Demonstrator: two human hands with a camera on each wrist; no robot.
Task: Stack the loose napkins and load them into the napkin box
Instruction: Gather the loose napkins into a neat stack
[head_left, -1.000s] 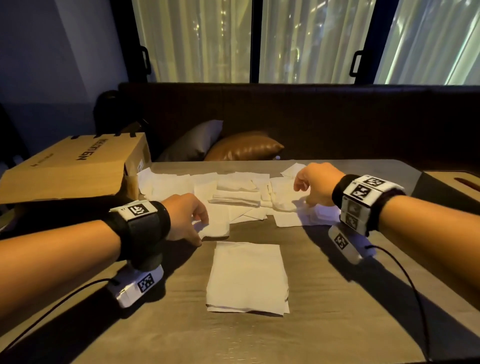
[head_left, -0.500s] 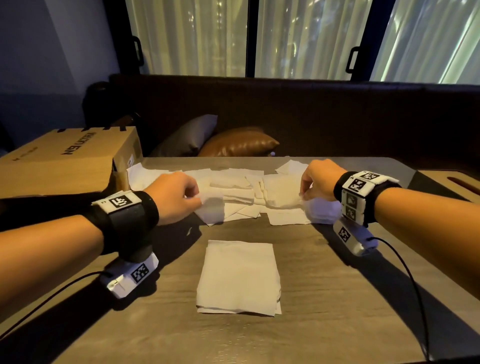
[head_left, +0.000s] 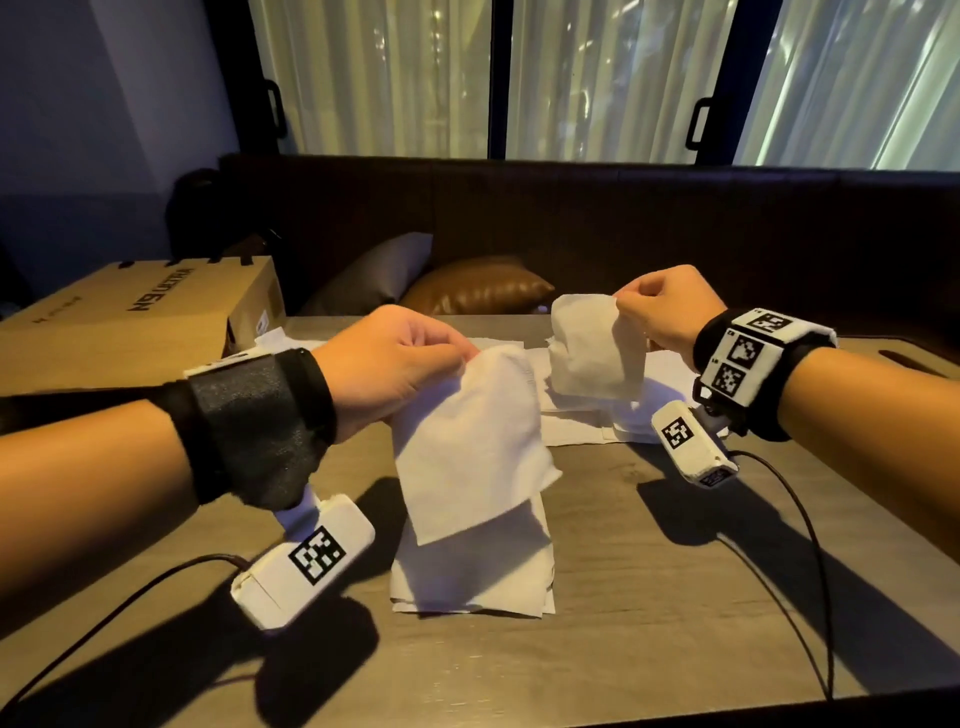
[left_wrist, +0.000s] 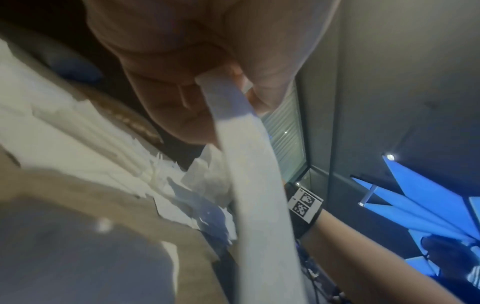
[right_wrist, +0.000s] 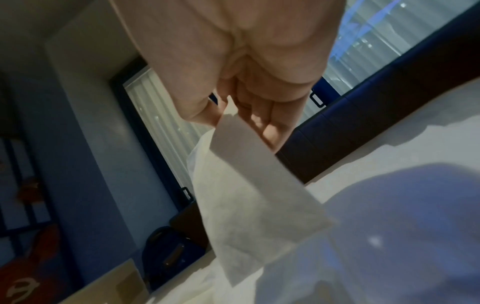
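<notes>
Nearest, centre of the table (head_left: 675, 597): a squared stack (head_left: 472, 577) of napkins, lying flat. Just above it, the left hand (head_left: 395, 364) pinches one napkin (head_left: 467, 447) by its top edge; the sheet hangs loose over the stack's far end. Left wrist view shows thumb and fingers (left_wrist: 187, 115) closed on that napkin's edge (left_wrist: 259, 205). To the right and farther, the right hand (head_left: 665, 312) is raised, pinching a second napkin (head_left: 597, 348) by a corner; it hangs clear of the table. Beyond, a scatter of loose napkins (head_left: 576, 421) across the far side. Far left, a cardboard box (head_left: 130, 317). Far right edge, a dark box (head_left: 904, 358) with a slot, mostly hidden behind the right forearm.
</notes>
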